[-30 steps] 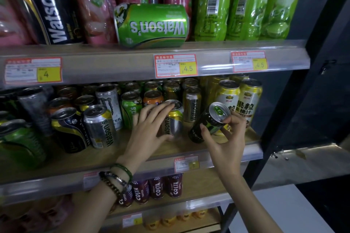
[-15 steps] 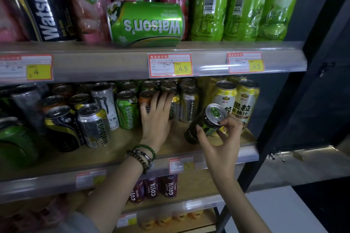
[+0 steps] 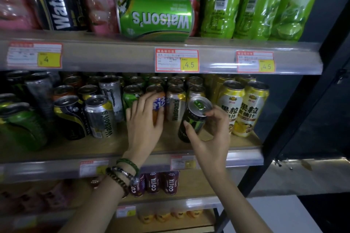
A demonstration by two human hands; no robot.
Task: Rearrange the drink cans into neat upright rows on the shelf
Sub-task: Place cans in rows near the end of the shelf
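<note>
On the middle shelf (image 3: 106, 147) stand several mixed drink cans. My right hand (image 3: 208, 138) grips a tall black can with a green logo (image 3: 195, 119), tilted with its top toward me, just left of two yellow juice cans (image 3: 244, 108). My left hand (image 3: 145, 121) is wrapped around an orange can (image 3: 158, 104) standing between a green Watson's can (image 3: 130, 96) and a silver Watson's can (image 3: 177, 106). A silver Watson's can (image 3: 101, 117) and a black-and-yellow can (image 3: 71, 117) lean at the front left. A green Watson's can (image 3: 155, 17) lies on its side on the upper shelf.
Tall pink and green bottles (image 3: 227, 2) fill the upper shelf behind the lying can. Costa coffee bottles (image 3: 162, 185) stand on the shelf below. A black frame post (image 3: 303, 91) bounds the shelves on the right. Bare wood shows at the middle shelf's front.
My left hand let go of the silver Watson's can, reached deeper, then shifted left and closed on the orange can. My right hand keeps the tilted black can, raised slightly more upright.
</note>
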